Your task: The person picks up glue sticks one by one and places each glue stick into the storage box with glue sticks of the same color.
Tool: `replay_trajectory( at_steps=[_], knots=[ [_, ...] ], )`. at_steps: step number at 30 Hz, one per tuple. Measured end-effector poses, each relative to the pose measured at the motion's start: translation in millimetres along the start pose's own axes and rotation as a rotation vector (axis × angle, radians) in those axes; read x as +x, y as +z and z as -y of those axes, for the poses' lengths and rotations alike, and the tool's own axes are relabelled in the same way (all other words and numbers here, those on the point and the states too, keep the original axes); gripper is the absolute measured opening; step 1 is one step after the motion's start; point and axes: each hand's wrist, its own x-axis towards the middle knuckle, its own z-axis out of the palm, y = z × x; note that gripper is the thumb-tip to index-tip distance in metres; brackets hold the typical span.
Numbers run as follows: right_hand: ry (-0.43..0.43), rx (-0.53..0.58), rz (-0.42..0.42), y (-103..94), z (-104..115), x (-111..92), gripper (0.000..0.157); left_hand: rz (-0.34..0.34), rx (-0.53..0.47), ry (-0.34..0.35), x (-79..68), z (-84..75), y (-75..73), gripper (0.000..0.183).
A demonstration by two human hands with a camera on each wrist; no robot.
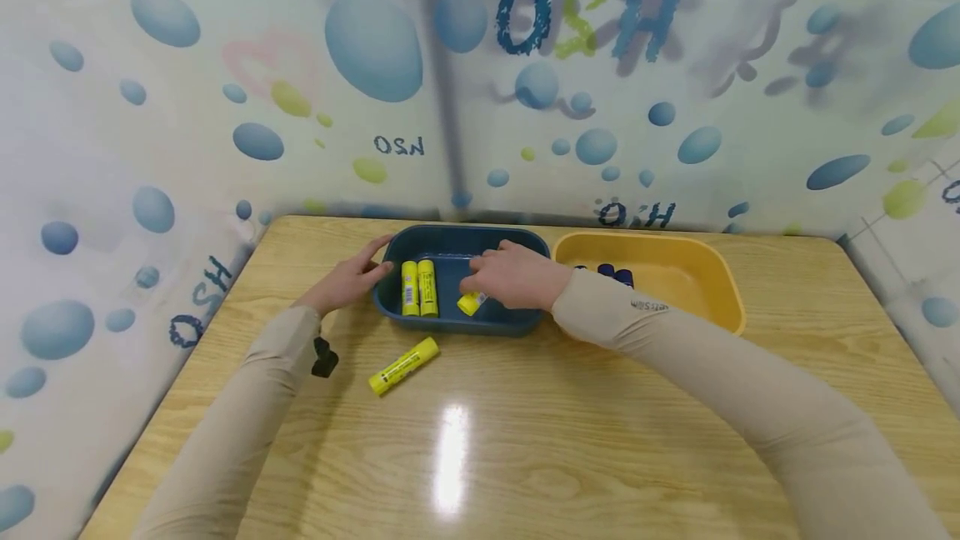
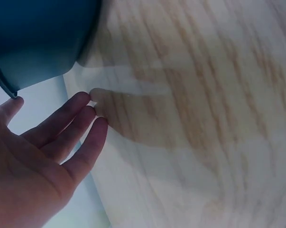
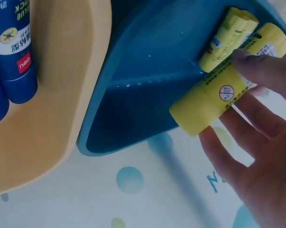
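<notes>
My right hand point(image 1: 517, 275) grips a yellow glue stick point(image 3: 218, 88) between thumb and fingers, tilted over the inside of a dark blue bin point(image 1: 465, 323). Two more yellow glue sticks point(image 1: 418, 288) lie side by side in the bin's left part; one yellow stick point(image 3: 226, 42) shows behind the held one in the right wrist view. At the bin's left end, my left hand point(image 1: 351, 280) touches the rim with thumb and index finger, its other fingers point(image 2: 86, 147) extended. Another yellow glue stick point(image 1: 403, 366) lies slanted on the table in front of the bin.
An orange-yellow bin point(image 1: 697, 290) stands right beside the blue one, with several dark blue glue sticks point(image 3: 17, 61) in its left part; my right forearm crosses in front of it. The wooden table point(image 1: 570, 440) meets a bubble-patterned wall covering point(image 1: 480, 107) at the back.
</notes>
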Motion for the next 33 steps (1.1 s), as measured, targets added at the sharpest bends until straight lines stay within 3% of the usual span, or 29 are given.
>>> replay_trajectory(
  at_steps=[11, 17, 25, 33],
  knots=[
    [0.000, 0.055, 0.089, 0.7, -4, 32, 0.045, 0.034, -0.009, -0.030, -3.0, -5.0, -4.8, 0.062],
    [-0.061, 0.088, 0.120, -0.1, 0, 48, 0.042, 0.043, -0.008, -0.031, -4.6, -8.7, -6.0, 0.062],
    [-0.086, 0.021, 0.125, 4.4, 6, 64, 0.040, 0.024, 0.023, -0.025, -2.8, -10.9, -4.0, 0.060],
    [-0.142, -0.021, 0.140, 5.3, 16, 75, 0.024, -0.019, 0.073, -0.006, -3.5, -8.0, -1.0, 0.059]
  ],
)
